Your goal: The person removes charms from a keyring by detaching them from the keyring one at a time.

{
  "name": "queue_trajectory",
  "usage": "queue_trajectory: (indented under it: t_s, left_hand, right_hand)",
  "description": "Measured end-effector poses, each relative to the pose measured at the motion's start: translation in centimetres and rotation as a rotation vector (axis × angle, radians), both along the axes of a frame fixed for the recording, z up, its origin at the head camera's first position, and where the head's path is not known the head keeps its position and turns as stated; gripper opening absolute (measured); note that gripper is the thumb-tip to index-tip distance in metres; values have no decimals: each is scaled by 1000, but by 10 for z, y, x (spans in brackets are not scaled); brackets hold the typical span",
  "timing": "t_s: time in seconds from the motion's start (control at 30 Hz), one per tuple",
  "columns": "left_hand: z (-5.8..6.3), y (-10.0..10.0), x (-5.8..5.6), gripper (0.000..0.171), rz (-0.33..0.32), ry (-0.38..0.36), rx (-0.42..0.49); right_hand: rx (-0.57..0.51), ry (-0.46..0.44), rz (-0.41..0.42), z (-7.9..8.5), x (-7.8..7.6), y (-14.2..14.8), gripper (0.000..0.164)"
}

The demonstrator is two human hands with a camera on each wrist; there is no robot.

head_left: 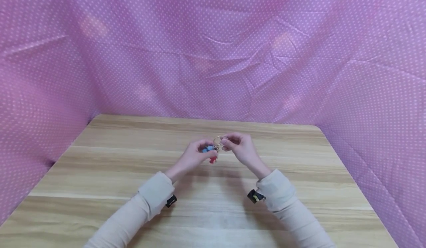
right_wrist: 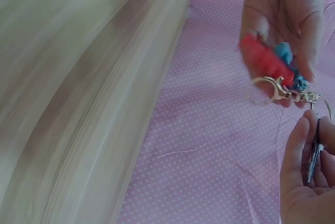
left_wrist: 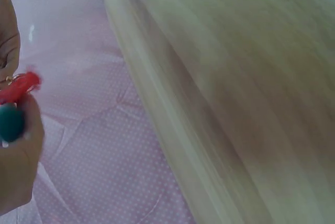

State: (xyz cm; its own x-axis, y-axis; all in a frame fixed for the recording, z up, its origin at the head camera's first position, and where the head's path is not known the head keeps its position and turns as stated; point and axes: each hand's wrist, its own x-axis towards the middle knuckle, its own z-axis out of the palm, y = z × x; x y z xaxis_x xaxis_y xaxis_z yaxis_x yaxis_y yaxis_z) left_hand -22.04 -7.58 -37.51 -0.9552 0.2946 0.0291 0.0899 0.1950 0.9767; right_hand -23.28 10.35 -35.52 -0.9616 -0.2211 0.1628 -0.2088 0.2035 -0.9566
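Above the middle of the table, both hands hold one keychain with a gold ring (head_left: 217, 140). My left hand (head_left: 192, 155) grips its charms between thumb and fingers: a blue one (head_left: 208, 149) and a red one (head_left: 213, 159). A round dark-teal piece (left_wrist: 11, 123) shows beside the red charm in the left wrist view. From the right side my right hand (head_left: 243, 150) reaches to the ring. In the right wrist view its thumb and fingers pinch a thin silver key (right_wrist: 314, 157) hanging by the ring, below a gold lobster clasp (right_wrist: 280, 89).
A light wood-grain table (head_left: 110, 159) lies beneath the hands. Pink dotted cloth (head_left: 213, 85) hangs behind it and along both sides. Black wrist devices show under the left cuff (head_left: 156, 189) and the right cuff (head_left: 276, 190).
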Motion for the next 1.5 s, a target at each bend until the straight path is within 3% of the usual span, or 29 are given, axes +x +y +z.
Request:
queue_trajectory:
  t_s: [0.3, 0.5, 0.67, 0.87, 1.1, 1.37, 1.5]
  left_hand:
    - [10, 3, 2, 22, 78, 86, 14]
    - [14, 1, 0, 22, 140, 53, 79]
    - [13, 0, -3, 23, 155, 48, 109]
    - [11, 0, -4, 25, 129, 80, 139]
    - [12, 1, -2, 23, 85, 145, 25]
    - [16, 5, -3, 24, 63, 134, -40]
    - [17, 8, -2, 25, 76, 107, -20]
  right_hand:
    - [-12, 19, 43, 0, 4, -2, 19]
    - [-98, -69, 65, 0, 2, 3, 24]
    - [-115, -157, 69, -1, 3, 3, 24]
    - [-165, -237, 61, -1, 4, 4, 26]
    - [-234, -267, 34, 5, 7, 1, 27]
    - [-248, -263, 15, 5, 9, 2, 27]
    - [-227, -248, 3, 3, 11, 3, 28]
